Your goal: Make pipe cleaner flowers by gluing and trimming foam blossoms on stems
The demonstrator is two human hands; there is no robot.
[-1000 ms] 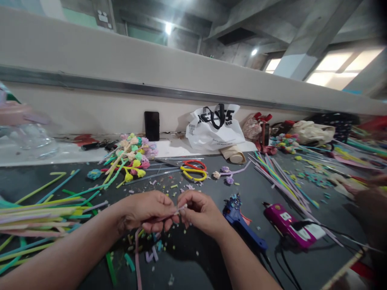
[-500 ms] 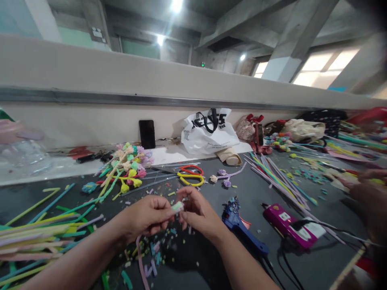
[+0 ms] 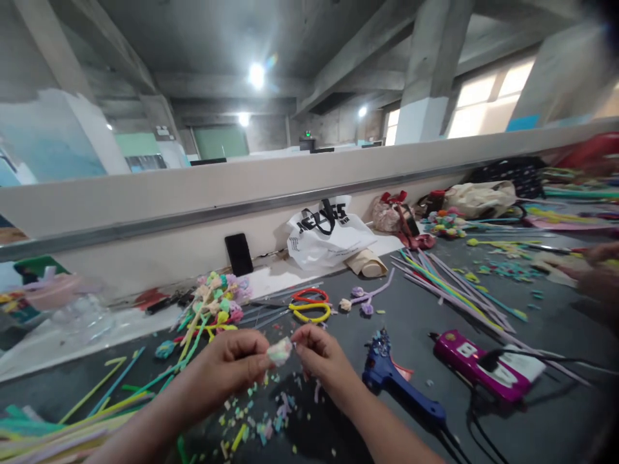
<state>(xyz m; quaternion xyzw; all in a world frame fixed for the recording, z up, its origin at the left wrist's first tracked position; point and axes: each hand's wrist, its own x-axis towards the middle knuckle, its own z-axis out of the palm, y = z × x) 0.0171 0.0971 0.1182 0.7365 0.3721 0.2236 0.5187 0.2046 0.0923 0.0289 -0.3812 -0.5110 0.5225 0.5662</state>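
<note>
Small fuzzy pale pink-green ball of rolled pipe cleaner (image 3: 280,351) sits in air just above dark grey bench (image 3: 416,309), between both hands. Left hand (image 3: 227,367) closed, thumb and fingers pinching ball. Right hand (image 3: 322,357) curled, fingertips touching ball's right side. Ball looks light, soft, bendy; could unroll, so best pinched gently on sides. Cut bits below. Blue glue gun (image 3: 396,386) near right wrist.

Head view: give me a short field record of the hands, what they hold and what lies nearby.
left hand: pinches a small pale fuzzy bud
right hand: fingertips at the same bud
in front of the hands: yellow and red scissors
right of the hands: blue glue gun, pink glue gun
under the hands: coloured scraps
surface: dark table
</note>
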